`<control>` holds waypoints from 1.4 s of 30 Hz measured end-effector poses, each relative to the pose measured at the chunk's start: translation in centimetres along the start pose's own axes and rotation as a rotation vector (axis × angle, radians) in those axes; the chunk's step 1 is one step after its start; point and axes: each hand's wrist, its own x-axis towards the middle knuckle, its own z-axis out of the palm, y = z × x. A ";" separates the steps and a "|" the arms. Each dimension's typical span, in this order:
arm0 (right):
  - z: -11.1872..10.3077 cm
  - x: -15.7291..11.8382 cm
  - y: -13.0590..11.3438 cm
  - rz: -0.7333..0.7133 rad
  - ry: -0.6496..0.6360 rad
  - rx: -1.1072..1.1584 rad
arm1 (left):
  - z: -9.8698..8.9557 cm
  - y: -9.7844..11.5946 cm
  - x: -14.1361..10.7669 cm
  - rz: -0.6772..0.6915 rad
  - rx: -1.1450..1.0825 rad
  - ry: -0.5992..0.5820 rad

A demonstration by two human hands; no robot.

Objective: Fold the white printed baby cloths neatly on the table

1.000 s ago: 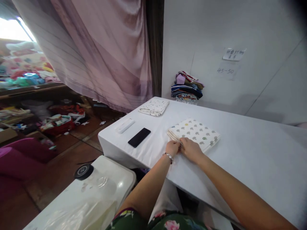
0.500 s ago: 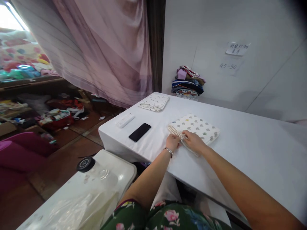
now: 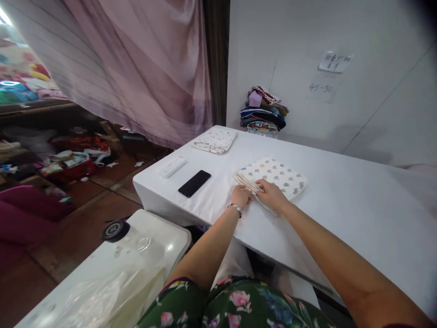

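Observation:
A folded cream cloth (image 3: pixel 283 175) with grey printed shapes lies on the white-covered table (image 3: pixel 341 196) in front of me. My left hand (image 3: pixel 241 196), with a bracelet at the wrist, is closed at the cloth's near left corner, its fingertips partly hidden by the folded layers. Beside it, my right hand (image 3: pixel 271 195) grips the near folded edge, thumb and fingers pressed around the layers. The cloth's far part rests flat on the table.
Left of the cloth lie a black phone (image 3: pixel 194 183) and a white oblong device (image 3: pixel 173 167). Another folded cloth (image 3: pixel 215 140) sits at the far corner. Stacked fabrics (image 3: pixel 262 114) stand by the wall. A lower white table (image 3: pixel 150 228) holds a clear jar with a black lid (image 3: pixel 115 231) and plastic bags.
The whole view has shifted slightly, so things appear a little further left and up. Both hands stay at the cloth's near edge, with hardly any movement against it.

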 end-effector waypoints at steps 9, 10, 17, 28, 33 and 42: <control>1.0 -0.8 -0.6 -0.077 -0.059 -0.140 | 0.0 0.1 0.1 -0.002 -0.033 0.010; 1.2 -0.9 -0.7 -0.068 -0.058 -0.174 | 0.0 0.1 0.1 -0.003 -0.040 0.019; 1.9 -1.9 -2.1 -0.061 0.004 -0.410 | 0.3 0.2 0.9 0.080 -0.088 0.078; 2.6 -1.4 -1.7 -0.123 0.049 -0.528 | -0.5 3.6 6.2 0.132 0.051 0.265; 3.6 -1.2 -1.8 -0.185 0.062 -0.588 | -0.9 3.9 7.1 0.181 0.227 0.304; 4.6 -2.1 -1.0 -0.308 0.153 -0.577 | -1.2 4.0 6.3 0.360 0.486 0.283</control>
